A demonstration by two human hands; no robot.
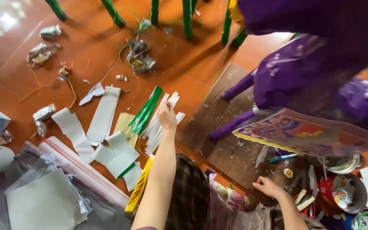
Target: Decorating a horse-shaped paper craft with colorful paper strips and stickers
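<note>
my left hand [167, 116] reaches out over the floor [107, 51], its grip closing on white paper strips [160, 127] beside a green strip [146, 111]. my right hand [267, 187] rests on the wooden board [222, 127], grip loosely curled, holding nothing i can see.

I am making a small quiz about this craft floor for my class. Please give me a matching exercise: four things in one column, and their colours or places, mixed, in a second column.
Things:
1. left hand
2. right hand
3. paper animal figure
4. folded strip

Descriptions:
A. green, lying on the floor beside the white strips
B. resting on the wooden board, near scattered small tools
C. purple, standing on the board
D. reaching onto the white paper strips

Pairs: 1-D, 2-B, 3-C, 4-A
</note>
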